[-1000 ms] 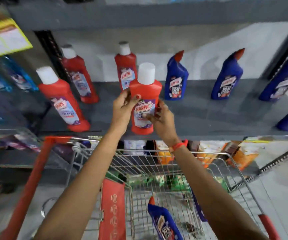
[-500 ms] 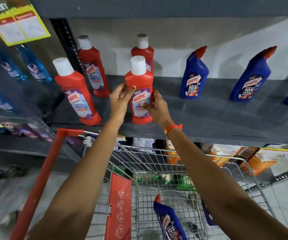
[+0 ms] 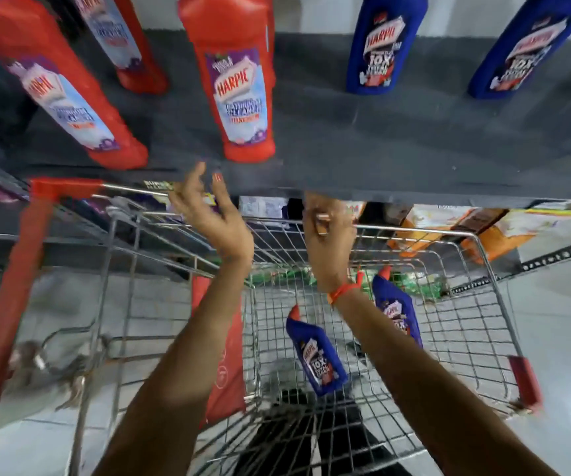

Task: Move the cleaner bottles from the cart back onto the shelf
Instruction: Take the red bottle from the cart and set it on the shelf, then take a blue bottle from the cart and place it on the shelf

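The left grip [image 3: 215,218] is open with fingers spread and holds nothing. The right grip [image 3: 328,235] has its fingers curled, and holds nothing too. Both hang just below the front edge of the grey shelf [image 3: 397,149], above the wire cart [image 3: 483,262]. A red bottle [image 3: 239,91] stands on the shelf near the front, right above the left grip. Two blue bottles [image 3: 316,355] lie down in the cart.
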Demonstrator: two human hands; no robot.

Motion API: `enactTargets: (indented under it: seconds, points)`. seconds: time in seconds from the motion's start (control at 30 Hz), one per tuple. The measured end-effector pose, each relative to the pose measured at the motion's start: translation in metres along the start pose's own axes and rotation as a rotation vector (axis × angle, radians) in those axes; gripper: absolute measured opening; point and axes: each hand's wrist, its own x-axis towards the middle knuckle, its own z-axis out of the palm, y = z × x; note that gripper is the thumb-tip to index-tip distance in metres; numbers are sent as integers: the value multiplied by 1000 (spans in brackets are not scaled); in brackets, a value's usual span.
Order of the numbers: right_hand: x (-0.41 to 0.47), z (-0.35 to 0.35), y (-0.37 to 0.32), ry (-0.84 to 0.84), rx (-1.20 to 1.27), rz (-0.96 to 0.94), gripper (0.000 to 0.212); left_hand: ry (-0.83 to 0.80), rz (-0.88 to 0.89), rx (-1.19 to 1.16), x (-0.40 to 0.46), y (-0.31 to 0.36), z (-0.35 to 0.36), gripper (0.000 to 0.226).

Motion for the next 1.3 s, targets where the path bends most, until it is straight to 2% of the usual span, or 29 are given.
enactTargets:
  seconds: [0.07, 0.13, 0.2, 0.3, 0.37, 0.47, 0.5, 0.57, 0.63, 0.73, 0.8, 0.87, 0.97, 1.0, 1.1, 1.23, 1.3]
  points:
    - [-35, -5, 45, -73, -83, 104, 15, -73, -88, 86, -49, -34, -14, 23]
    - [-63, -6, 92, -197, -186, 237, 19, -230, -306, 202, -96, -72, -29, 24]
    - [-84, -7, 133, -318, -256, 415, 25, -475, -482, 463, -136, -117, -45, 25]
    - [-103, -9, 186, -461, -360, 643, 32, -943, -793, 838, -175, -161, -61, 44]
    - [-114, -11, 223, -585, -396, 794, 43, -1105, -1027, 821, -193, -180, -64, 47]
    - [-137, -12, 270, -730, -428, 1003, 52, -1014, -1425, 567, -218, -203, -66, 35]
    - [-146, -12, 281, -762, -454, 1030, 48, -974, -1498, 491, -227, -211, -68, 32]
    - [-162, -13, 297, -788, -486, 1025, 45, -977, -1583, 449, -239, -223, -76, 53]
    - [-170, -15, 306, -773, -471, 1000, 50, -984, -1628, 407, -242, -225, -80, 61]
    - [-169, -19, 313, -775, -399, 1016, 56, -907, -1636, 316, -246, -226, -78, 97]
    - [-164, -23, 305, -750, -364, 1010, 57, -836, -1582, 246, -252, -227, -76, 100]
    - [-160, -28, 293, -670, -297, 1010, 57, -893, -1524, 233, -249, -221, -66, 87]
    - [-149, -33, 270, -540, -239, 973, 53, -980, -1383, 221, -220, -179, -42, 37]
    - [-145, -35, 260, -501, -216, 953, 55, -997, -1325, 202, -214, -169, -35, 30]
    - [-124, -43, 220, -376, -155, 857, 58, -1001, -1116, 127, -192, -132, -19, 37]
    - [-91, -60, 151, -249, -66, 660, 49, -1014, -863, -2, -158, -71, -7, 17]
    - [-75, -70, 119, -186, -7, 582, 51, -1001, -729, -72, -139, -37, -5, 22]
